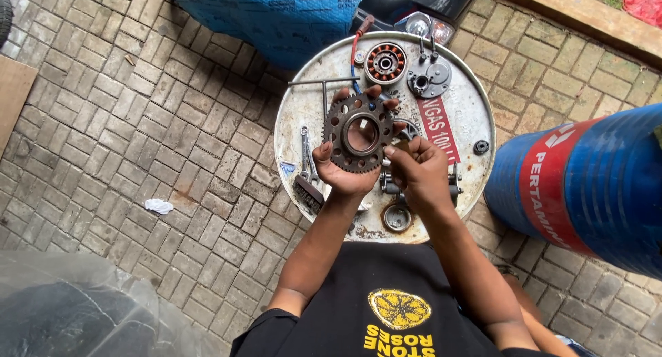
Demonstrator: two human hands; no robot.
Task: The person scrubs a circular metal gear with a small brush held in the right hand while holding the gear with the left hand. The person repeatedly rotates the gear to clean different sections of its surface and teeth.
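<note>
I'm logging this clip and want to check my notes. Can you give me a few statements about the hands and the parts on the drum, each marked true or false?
1. The left hand holds a toothed sprocket. True.
2. The sprocket lies flat on the drum lid. False: it is held up above the lid in the left hand.
3. The right hand is at the sprocket's right edge. True.
4. A stator with copper windings lies on the lid's far side. True.
5. The blue and red drum stands upright to the person's left. False: it lies on its side to the right.
</note>
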